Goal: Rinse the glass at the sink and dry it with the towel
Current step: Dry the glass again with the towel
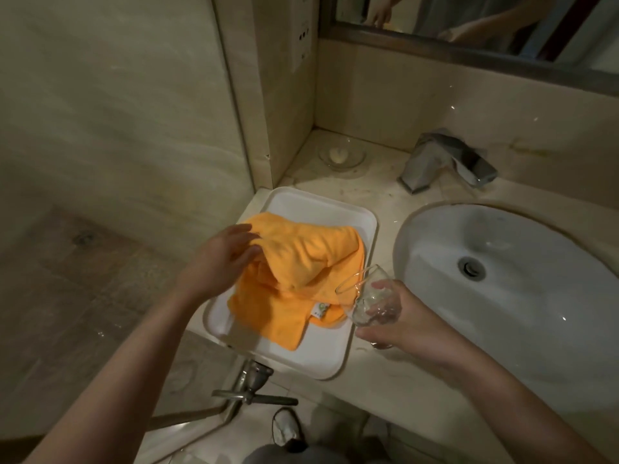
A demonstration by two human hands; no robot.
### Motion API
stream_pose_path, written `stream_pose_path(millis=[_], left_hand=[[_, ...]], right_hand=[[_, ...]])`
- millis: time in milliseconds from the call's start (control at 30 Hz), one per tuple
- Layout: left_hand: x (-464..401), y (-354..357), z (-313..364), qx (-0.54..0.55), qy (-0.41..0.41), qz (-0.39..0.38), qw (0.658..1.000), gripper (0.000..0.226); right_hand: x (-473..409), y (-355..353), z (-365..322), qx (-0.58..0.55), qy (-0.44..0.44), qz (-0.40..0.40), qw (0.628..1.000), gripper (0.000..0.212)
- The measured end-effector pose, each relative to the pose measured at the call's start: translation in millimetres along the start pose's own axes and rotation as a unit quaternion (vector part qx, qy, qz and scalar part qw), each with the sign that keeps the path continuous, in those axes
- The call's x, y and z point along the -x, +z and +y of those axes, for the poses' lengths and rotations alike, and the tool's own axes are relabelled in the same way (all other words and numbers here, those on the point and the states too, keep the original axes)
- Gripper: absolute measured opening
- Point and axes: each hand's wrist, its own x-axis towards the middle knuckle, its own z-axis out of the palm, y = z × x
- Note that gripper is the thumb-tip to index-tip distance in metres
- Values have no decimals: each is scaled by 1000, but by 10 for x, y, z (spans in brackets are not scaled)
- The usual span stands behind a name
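Observation:
A clear drinking glass (pixel 363 298) is tilted with its mouth toward the left, and my right hand (pixel 397 321) grips it just left of the sink, over the right edge of the tray. An orange towel (pixel 301 272) lies crumpled on a white tray (pixel 301 202). My left hand (pixel 222 259) rests on the towel's left fold with its fingers spread, touching the cloth; I cannot tell whether it grips it. The white oval sink (pixel 522 276) lies to the right, with a chrome tap (pixel 445 162) behind it. No water runs from the tap.
A small glass dish (pixel 341 155) stands in the counter's back corner. A wall and glass panel rise close on the left, a mirror (pixel 469 25) above. Below the counter's front edge are a metal valve with pipes (pixel 251 386) and a shoe (pixel 286 426) on the floor.

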Motion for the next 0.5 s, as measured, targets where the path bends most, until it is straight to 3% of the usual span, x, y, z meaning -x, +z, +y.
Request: stream_pose_path(millis=[167,367,433,500], left_hand=[[-87,-140,195,-10,5,-4,1000,29],[-138,-145,477,9,-13,54,998,30],[-180,-81,549,0,-13,58,998,36],[-254,1,586,-64,-23,37,997,57]], right_hand=[[-17,53,-2,-3,-9,6,1000,51],[-192,20,-85,10,-29,-4,1000,57],[-236,13,-131,17,-33,-14,999,60],[-267,-6,-157,24,-29,-20,999,68]])
